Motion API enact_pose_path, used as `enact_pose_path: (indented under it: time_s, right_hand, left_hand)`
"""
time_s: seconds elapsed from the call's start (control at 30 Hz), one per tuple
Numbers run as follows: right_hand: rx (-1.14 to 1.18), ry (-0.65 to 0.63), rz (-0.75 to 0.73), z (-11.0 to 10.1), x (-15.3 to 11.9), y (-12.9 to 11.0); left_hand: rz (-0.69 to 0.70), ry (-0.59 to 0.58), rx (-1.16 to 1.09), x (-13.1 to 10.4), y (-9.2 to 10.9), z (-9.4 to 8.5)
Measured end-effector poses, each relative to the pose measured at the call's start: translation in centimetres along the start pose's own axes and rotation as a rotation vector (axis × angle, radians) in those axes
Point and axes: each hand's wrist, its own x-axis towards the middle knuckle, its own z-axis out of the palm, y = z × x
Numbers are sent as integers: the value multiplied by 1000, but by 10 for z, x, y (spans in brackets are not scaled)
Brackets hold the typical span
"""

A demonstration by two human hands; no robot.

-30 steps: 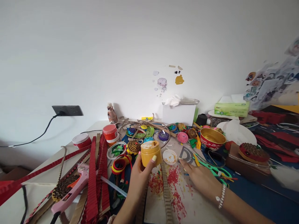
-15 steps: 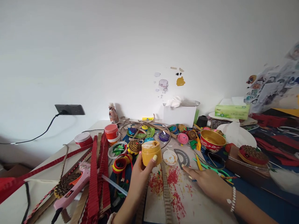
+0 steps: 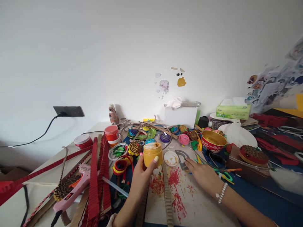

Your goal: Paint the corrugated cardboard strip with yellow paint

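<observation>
My left hand (image 3: 143, 171) is wrapped round a jar of yellow-ochre paint (image 3: 152, 155), held upright without its lid above the littered table. Pale, streaky paint shows at the jar's mouth. My right hand (image 3: 201, 171) reaches in from the right with its fingers stretched out, the fingertips at the edge of a grey protractor (image 3: 181, 159). Left of the protractor lies a round white lid (image 3: 170, 158) smeared with ochre. A thin orange-tipped stick (image 3: 233, 170) pokes out past my right hand, by green scissors (image 3: 224, 177); its other end is hidden.
Red corrugated strips (image 3: 94, 183) and a pink glue gun (image 3: 72, 194) lie at the left. A paint-stained board (image 3: 187, 201) is in front. A red-and-gold bowl (image 3: 213, 140) stands at the right, before a green tissue pack (image 3: 233, 112). Paper coils crowd the back.
My right hand has moved slightly left and away from me, onto the protractor's edge. The orange-tipped stick beside it has shifted. My left hand keeps holding the jar.
</observation>
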Motion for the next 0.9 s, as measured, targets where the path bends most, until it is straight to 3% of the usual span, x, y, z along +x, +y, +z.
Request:
enact_pose_path:
  time_s: [0.23, 0.5, 0.9]
  right_hand:
    - [-51, -37, -51, 9, -3, -5]
    - [-43, 59, -72, 14, -33, -15]
    - [-52, 121, -49, 13, -43, -27]
  left_hand:
    - [-4, -27, -4, 0, -1, -1]
    - [-2, -40, -5, -1, 1, 0]
    - [5, -10, -23, -2, 3, 0]
